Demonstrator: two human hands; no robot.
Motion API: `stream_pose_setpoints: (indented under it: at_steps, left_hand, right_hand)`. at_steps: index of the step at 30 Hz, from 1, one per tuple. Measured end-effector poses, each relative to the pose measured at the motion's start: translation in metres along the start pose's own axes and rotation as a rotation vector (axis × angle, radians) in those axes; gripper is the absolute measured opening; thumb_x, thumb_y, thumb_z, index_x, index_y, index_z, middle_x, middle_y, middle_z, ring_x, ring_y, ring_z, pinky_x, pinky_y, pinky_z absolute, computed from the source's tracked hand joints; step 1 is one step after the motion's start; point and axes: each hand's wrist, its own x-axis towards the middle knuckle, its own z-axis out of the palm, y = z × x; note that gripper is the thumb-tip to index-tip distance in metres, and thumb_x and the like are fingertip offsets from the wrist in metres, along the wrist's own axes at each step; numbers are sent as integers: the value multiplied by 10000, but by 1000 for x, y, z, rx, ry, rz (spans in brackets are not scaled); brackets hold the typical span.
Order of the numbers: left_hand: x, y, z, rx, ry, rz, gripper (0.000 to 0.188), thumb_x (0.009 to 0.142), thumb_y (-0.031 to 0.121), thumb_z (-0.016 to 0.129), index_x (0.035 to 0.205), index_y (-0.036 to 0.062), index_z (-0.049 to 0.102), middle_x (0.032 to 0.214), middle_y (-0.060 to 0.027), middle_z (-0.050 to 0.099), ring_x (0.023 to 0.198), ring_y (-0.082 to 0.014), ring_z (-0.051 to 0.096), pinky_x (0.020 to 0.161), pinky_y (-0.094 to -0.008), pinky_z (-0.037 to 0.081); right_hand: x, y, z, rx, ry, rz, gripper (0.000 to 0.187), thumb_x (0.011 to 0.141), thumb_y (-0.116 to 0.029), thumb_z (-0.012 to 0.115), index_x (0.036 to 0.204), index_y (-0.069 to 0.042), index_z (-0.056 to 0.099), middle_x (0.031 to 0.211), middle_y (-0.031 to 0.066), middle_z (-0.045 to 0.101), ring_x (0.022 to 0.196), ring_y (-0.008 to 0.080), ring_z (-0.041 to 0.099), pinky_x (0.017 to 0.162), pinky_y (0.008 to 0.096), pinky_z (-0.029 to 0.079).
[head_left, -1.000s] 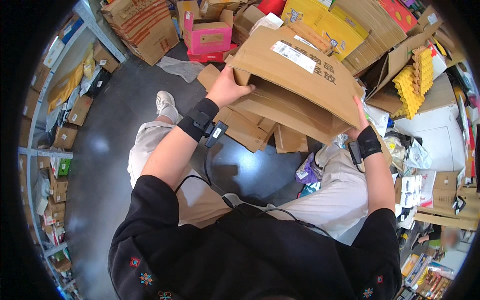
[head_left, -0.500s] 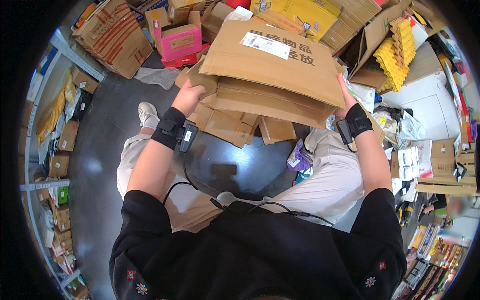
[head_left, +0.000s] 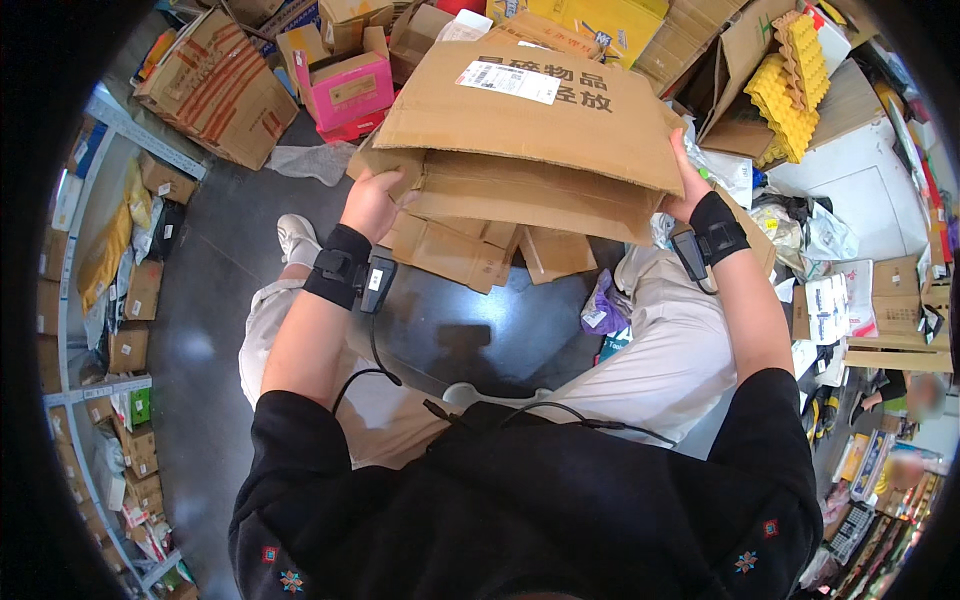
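2 hands (head_left: 371, 205) gripping brown cardboard box (head_left: 500, 120), seated

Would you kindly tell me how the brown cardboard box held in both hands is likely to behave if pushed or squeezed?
The cardboard box would probably flex, since its thin panels gape apart on the near side. It is likely light for its size, as no contents show in that gap. Its flat faces make rolling unlikely.

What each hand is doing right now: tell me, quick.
Left hand: closed, holding the left end of the large brown cardboard box.
Right hand: closed, holding the right end of the same box.
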Motion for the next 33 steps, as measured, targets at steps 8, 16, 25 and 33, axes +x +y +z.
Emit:
stream_pose_setpoints:
  at_steps: [8,16,25,33]
  left_hand:
    - [5,16,1,20,117,77,385,955,18,488,1330,104,495,1352,-65,560,1231,-251,540,987,-481,455]
    - [1,25,-3,-42,113,127,362,948,24,497,1292,134,521,1295,-30,589,1164,-203,554,936,-457,442]
    - [-1,30,1,-157,166,127,344,957,16,496,1280,132,523,1307,-35,590,1193,-221,551,956,-477,434]
    - [-1,28,-10,-273,120,92,353,970,47,534,1307,144,503,1356,-34,563,1246,-227,528,1047,-533,394]
  right_hand:
    - [14,13,-7,-104,-126,-352,1077,806,-868,468,1609,-213,174,1608,86,316,1471,330,278,1090,656,301]
    - [6,11,24,-968,213,-830,1058,765,-602,782,1435,85,337,1414,275,499,1315,384,504,1085,396,410]
    - [12,7,20,-1239,320,-777,577,825,-99,564,1364,71,450,1289,351,560,1206,479,546,1012,464,465]
    - [11,9,29,-1182,356,-852,635,840,-70,542,1439,77,390,1298,369,545,1218,489,539,1046,454,448]
